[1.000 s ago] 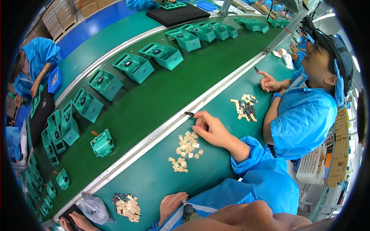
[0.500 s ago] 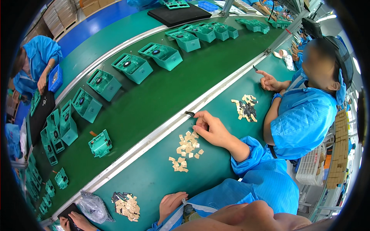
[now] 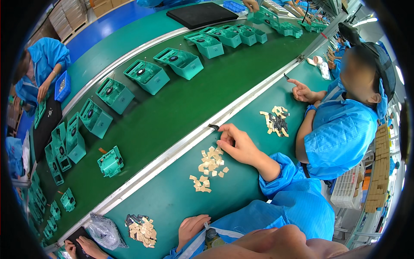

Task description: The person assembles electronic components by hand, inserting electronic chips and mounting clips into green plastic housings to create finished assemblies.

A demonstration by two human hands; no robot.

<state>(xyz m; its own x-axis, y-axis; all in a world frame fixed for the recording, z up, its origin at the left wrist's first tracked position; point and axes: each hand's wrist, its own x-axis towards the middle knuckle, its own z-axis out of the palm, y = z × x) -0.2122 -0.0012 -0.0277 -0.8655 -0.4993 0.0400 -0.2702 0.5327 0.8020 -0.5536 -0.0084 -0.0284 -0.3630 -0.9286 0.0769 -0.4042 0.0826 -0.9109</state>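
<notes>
My right hand (image 3: 239, 146) is raised over the green worktable, its index finger stretched out and the thumb apart from it. The index fingertip touches a small black piece (image 3: 213, 127) at the metal rail; no finger closes around it. Just below this hand lies a loose heap of small cream pieces (image 3: 211, 161). My left hand (image 3: 192, 228) rests at the table's near edge, close to my body, fingers lying side by side and nothing seen in them. To its left is a mixed pile of cream and black pieces (image 3: 143, 233).
Green plastic housings (image 3: 146, 77) stand along the green conveyor belt (image 3: 172, 116) beyond the metal rail (image 3: 159, 166). A clear plastic bag (image 3: 103, 231) lies at lower left. On my right, a co-worker (image 3: 340, 125) points at another black piece (image 3: 286, 76), near a cream-and-black pile (image 3: 276, 121).
The housings on the belt have shifted slightly left. Another person's hand has come in at the top, by a green housing. My hands have stayed in place.
</notes>
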